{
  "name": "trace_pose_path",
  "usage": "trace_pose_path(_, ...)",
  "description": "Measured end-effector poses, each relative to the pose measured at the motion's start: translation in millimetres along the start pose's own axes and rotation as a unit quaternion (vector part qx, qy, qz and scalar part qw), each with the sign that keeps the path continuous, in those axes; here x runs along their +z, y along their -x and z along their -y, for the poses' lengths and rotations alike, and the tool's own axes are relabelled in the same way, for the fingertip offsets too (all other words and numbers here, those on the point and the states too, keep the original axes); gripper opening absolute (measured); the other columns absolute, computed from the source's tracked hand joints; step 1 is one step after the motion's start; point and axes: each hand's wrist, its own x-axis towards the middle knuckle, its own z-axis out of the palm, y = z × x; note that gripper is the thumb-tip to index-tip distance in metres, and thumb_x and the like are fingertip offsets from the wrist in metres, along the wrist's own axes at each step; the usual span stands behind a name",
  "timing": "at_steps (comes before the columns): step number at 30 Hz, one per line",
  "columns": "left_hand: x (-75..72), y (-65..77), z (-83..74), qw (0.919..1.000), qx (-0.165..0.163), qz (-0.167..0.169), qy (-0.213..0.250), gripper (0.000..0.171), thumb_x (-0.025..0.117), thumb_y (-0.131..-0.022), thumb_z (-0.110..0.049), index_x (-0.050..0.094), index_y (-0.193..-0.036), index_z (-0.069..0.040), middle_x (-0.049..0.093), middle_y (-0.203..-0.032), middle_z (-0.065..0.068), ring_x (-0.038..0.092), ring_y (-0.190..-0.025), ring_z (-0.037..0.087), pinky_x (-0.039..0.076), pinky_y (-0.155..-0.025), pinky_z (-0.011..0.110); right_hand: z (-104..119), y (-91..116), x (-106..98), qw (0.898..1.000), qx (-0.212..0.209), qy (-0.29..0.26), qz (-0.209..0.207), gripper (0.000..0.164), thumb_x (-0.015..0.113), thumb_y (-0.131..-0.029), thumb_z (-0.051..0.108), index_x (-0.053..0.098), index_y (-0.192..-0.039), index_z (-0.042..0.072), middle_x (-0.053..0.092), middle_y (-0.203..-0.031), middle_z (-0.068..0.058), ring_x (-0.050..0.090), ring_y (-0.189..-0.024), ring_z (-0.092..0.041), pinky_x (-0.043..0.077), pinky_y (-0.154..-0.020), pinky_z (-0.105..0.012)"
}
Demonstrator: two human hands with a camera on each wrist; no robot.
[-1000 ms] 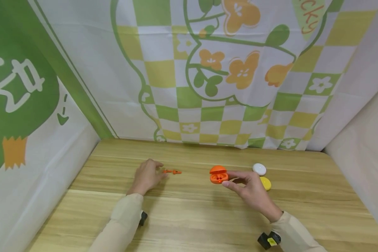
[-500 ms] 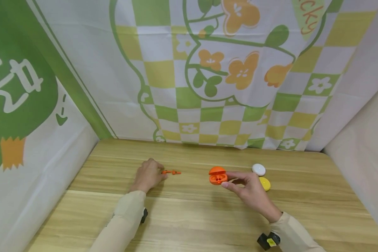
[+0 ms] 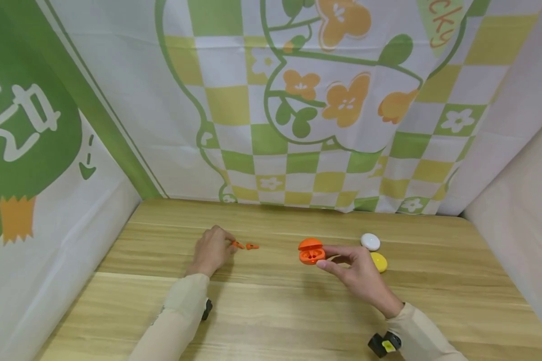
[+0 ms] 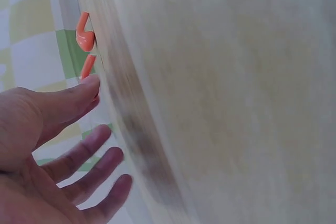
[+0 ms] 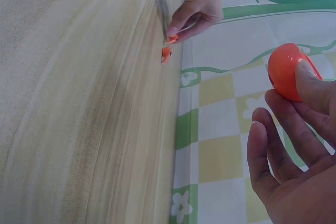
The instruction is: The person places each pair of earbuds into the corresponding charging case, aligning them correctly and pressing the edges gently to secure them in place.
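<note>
My left hand [image 3: 211, 249] pinches one orange earbud [image 3: 238, 244] between thumb and forefinger, just at the tabletop. In the left wrist view its stem shows above the thumb, and the rest is hidden behind the fingers. Another orange earbud [image 4: 85, 34] lies on the table beside it, apart from the hand. Farther right, my right hand [image 3: 359, 271] grips an orange earbud case [image 3: 312, 256] between thumb and fingers, above the table. The case's lid is raised, and its hollows face me. From the right wrist, the case [image 5: 286, 73] shows its rounded outside.
A white round case [image 3: 370, 242] and a yellow round case [image 3: 379, 262] rest on the wooden table [image 3: 262, 311] just beyond my right hand. Printed cloth [image 3: 271, 165] hangs along the table's back edge, with more cloth at both sides.
The earbud at my left fingertips has turned and come a little away from the other earbud, now in a pinch. The right hand keeps holding the case almost in place.
</note>
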Motion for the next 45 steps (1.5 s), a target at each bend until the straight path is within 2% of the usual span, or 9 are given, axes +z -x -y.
trace_pose_path(6, -4.3, 3.0, -6.5, 0.9982, 0.046, -0.037, -0.002, 0.023, 0.084, -0.085, -0.017, 0.079, -0.105, -0.008, 0.068, -0.12, 0.018, 0.063, -0.104, 0.038, 0.054, -0.079, 0.05, 0, 0, 1, 1.0, 0.004, 0.0, -0.001, 0.027, 0.078, -0.09, 0.009, 0.075, -0.116, 0.004, 0.076, -0.109, -0.006, 0.071, -0.098, -0.017, 0.059, -0.082, -0.034)
trace_pose_path(12, -17.2, 15.0, -34.1, 0.9888, 0.129, -0.076, -0.004, 0.024, 0.082, -0.086, -0.019, 0.078, -0.106, -0.007, 0.069, -0.117, 0.011, 0.064, -0.106, 0.036, 0.053, -0.087, 0.052, 0, 0, 1, 1.0, 0.004, 0.001, -0.003, 0.027, 0.078, -0.09, 0.01, 0.076, -0.117, 0.006, 0.076, -0.109, -0.004, 0.071, -0.099, -0.016, 0.059, -0.082, -0.035)
trace_pose_path(14, -22.1, 20.4, -47.3, 0.9818, 0.164, -0.096, -0.001, 0.023, 0.082, -0.085, -0.019, 0.079, -0.104, -0.007, 0.07, -0.115, 0.009, 0.064, -0.106, 0.033, 0.053, -0.091, 0.05, 0, 0, 1, 1.0, 0.003, 0.002, -0.005, 0.027, 0.078, -0.09, 0.01, 0.076, -0.117, 0.006, 0.076, -0.109, -0.004, 0.071, -0.098, -0.016, 0.059, -0.082, -0.036)
trace_pose_path(18, -29.6, 29.9, -72.7, 0.9606, 0.244, -0.133, 0.001, 0.02, 0.085, -0.082, -0.017, 0.08, -0.099, -0.008, 0.07, -0.11, 0.005, 0.064, -0.104, 0.03, 0.052, -0.093, 0.047, 0, 0, 2, 1.0, 0.002, 0.005, -0.011, 0.027, 0.078, -0.09, 0.01, 0.076, -0.116, 0.005, 0.076, -0.108, -0.004, 0.071, -0.097, -0.016, 0.059, -0.08, -0.035)
trace_pose_path(24, -34.1, 43.0, -102.6, 0.93, 0.333, -0.155, 0.002, 0.016, 0.085, -0.082, -0.016, 0.078, -0.097, -0.014, 0.067, -0.112, 0.003, 0.061, -0.107, 0.029, 0.051, -0.092, 0.051, 1, -1, 4, 1.0, 0.008, 0.011, -0.013, 0.028, 0.078, -0.09, 0.011, 0.075, -0.117, 0.003, 0.076, -0.108, -0.007, 0.072, -0.096, -0.017, 0.059, -0.081, -0.033)
trace_pose_path(27, -33.0, 47.6, -113.0, 0.9224, 0.353, -0.157, -0.001, 0.015, 0.085, -0.083, -0.015, 0.078, -0.097, -0.014, 0.066, -0.113, 0.004, 0.061, -0.109, 0.028, 0.05, -0.093, 0.049, 1, -1, 5, 1.0, 0.009, 0.011, -0.013, 0.029, 0.078, -0.09, 0.012, 0.075, -0.117, 0.002, 0.076, -0.108, -0.007, 0.072, -0.097, -0.018, 0.059, -0.081, -0.033)
trace_pose_path(32, -28.7, 50.6, -124.4, 0.9176, 0.367, -0.151, -0.022, 0.012, 0.083, -0.085, -0.017, 0.079, -0.096, -0.014, 0.067, -0.115, 0.003, 0.06, -0.111, 0.026, 0.049, -0.096, 0.046, 2, -3, 6, 1.0, 0.002, 0.006, -0.011, 0.027, 0.078, -0.09, 0.012, 0.076, -0.116, 0.004, 0.076, -0.107, -0.004, 0.072, -0.097, -0.017, 0.058, -0.082, -0.032)
trace_pose_path(38, -24.5, 51.6, -130.4, 0.9103, 0.381, -0.153, -0.053, 0.01, 0.082, -0.086, -0.017, 0.081, -0.096, -0.017, 0.066, -0.115, 0.002, 0.058, -0.113, 0.025, 0.048, -0.096, 0.044, 2, -3, 7, 1.0, -0.009, -0.001, -0.006, 0.027, 0.077, -0.091, 0.012, 0.075, -0.117, 0.004, 0.076, -0.108, -0.005, 0.071, -0.098, -0.017, 0.058, -0.082, -0.032)
trace_pose_path(45, -22.7, 51.2, -133.6, 0.9042, 0.395, -0.156, -0.045, 0.008, 0.082, -0.085, -0.017, 0.08, -0.092, -0.019, 0.065, -0.112, 0.002, 0.058, -0.111, 0.025, 0.048, -0.096, 0.045, 2, -4, 7, 1.0, -0.008, -0.003, -0.007, 0.028, 0.077, -0.091, 0.012, 0.075, -0.118, 0.004, 0.076, -0.109, -0.006, 0.071, -0.099, -0.018, 0.058, -0.082, -0.032)
